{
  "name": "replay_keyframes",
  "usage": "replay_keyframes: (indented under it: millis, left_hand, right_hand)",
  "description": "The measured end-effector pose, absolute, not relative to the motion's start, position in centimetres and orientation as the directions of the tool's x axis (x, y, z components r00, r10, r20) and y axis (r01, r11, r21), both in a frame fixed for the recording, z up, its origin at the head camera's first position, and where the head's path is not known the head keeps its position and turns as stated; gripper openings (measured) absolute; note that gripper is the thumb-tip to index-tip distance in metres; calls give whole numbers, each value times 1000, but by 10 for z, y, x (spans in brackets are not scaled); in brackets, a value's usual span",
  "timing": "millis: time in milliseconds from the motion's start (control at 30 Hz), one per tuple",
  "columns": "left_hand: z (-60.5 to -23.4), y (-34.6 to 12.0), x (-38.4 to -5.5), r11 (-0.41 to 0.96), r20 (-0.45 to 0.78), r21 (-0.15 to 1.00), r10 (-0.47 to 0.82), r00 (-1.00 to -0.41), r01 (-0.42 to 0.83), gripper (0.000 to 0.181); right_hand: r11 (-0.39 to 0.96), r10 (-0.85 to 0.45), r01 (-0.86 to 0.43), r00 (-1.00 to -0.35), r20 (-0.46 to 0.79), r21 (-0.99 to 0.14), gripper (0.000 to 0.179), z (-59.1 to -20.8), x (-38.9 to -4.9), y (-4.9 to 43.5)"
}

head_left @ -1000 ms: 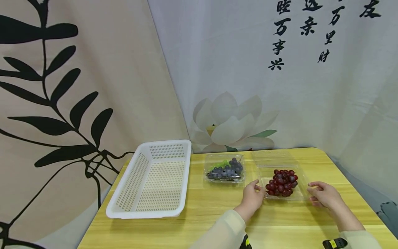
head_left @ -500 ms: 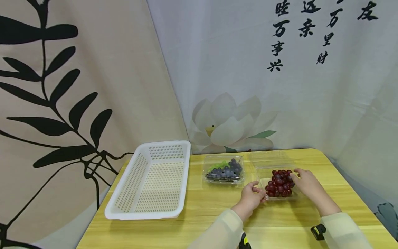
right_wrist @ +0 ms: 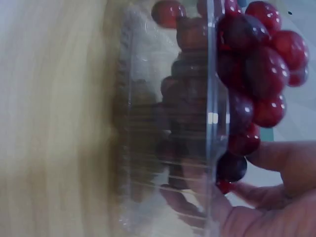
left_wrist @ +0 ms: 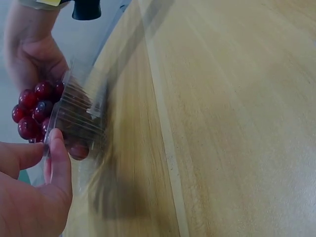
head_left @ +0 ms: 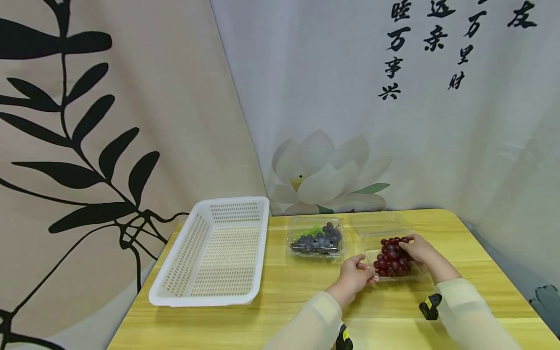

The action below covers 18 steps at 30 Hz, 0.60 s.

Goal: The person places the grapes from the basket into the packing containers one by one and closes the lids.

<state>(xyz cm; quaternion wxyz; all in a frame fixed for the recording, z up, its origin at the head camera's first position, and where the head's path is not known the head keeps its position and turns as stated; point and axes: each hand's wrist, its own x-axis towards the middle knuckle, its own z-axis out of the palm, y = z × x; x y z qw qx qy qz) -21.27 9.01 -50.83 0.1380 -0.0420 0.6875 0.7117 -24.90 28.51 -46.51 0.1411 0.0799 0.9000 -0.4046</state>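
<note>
A bunch of red grapes (head_left: 391, 257) lies in a clear plastic box (head_left: 369, 243) with its lid (head_left: 380, 222) folded back. My left hand (head_left: 353, 278) pinches the near left rim of this box, with the thumb and fingers on either side of it in the left wrist view. From the right, my right hand (head_left: 421, 250) reaches into the box and grips the bunch at its right end. In the right wrist view, thumb and fingers (right_wrist: 276, 192) close around the lower grapes; some fingertips are hidden by the fruit and the box wall.
Left of the open box stands a second clear box (head_left: 294, 250) with dark and green grapes in it. A white perforated basket (head_left: 258, 272) stands at the left of the wooden table (head_left: 385, 316). Behind the table hangs a printed curtain (head_left: 332, 97).
My right hand has moved left from beside the box onto the red grapes and now grips them. The left hand has stayed at the box rim.
</note>
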Motion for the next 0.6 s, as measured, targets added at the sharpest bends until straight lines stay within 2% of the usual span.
replay_keyframes:
  millis: [167,367,467,600]
  left_hand:
    - [-510,91,-212,-35,-252,965,144,-957,-260,53]
    - [-510,93,-209,-46,-266,960,162,-950,-277,58]
    - [-509,93,-208,-54,-274,957,165,-948,-286,58]
    - [-510,93,-208,-47,-282,955,159,-946,-292,57]
  right_hand:
    - [557,96,253,-966,-242,-791,43,-472,-245,287]
    - [537,105,178,-984,-144,-824,41,-475,-239,286]
    - [545,111,153,-988,-110,-824,39,-473,-234,285]
    - [620,128,130,-990,-64,-774,35,-468,-231,281]
